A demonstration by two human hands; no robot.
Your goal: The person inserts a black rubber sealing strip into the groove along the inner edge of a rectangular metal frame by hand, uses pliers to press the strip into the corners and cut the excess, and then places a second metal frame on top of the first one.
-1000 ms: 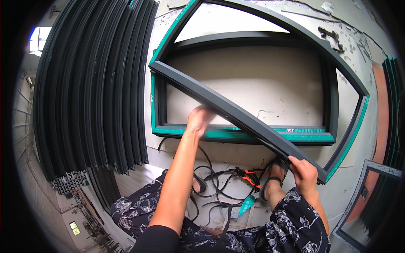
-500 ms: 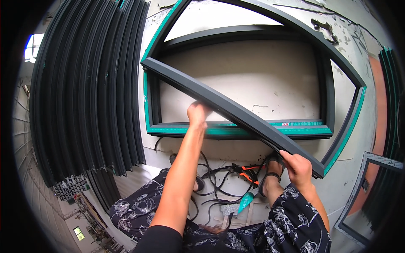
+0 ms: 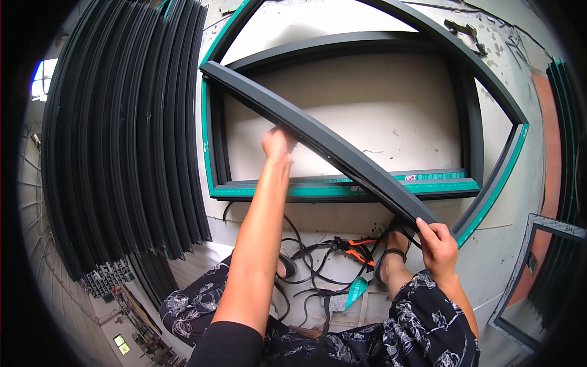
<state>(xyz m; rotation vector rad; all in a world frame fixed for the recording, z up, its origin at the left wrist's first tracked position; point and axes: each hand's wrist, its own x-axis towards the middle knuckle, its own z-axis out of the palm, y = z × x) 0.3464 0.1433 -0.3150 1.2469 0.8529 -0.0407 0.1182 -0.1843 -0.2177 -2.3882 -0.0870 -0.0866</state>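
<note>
A dark grey window frame (image 3: 315, 136) with green film on its side edges is held at a slant, its near bar running from upper left down to lower right. My left hand (image 3: 277, 144) is closed at the underside of that bar, left of its middle; its fingertips are hidden behind it. Near the bar's lower right end, my right hand (image 3: 438, 248) grips the frame with the thumb along the edge. A black rubber strip (image 3: 403, 227) shows by this hand, below the bar. Beneath lies a second grey frame (image 3: 474, 116) with a green-filmed near edge.
Dark profiles (image 3: 122, 134) stand stacked at the left. Between my feet lie orange-handled pliers (image 3: 358, 251), black cords (image 3: 309, 269) and a green cone-shaped tip (image 3: 356, 292). Another frame (image 3: 513, 287) leans at the right. A dark metal piece (image 3: 465, 35) lies at the far right.
The slanted bar's left end has shifted up and slightly left in view. My left hand has moved up and left with it, and my right hand slightly right.
</note>
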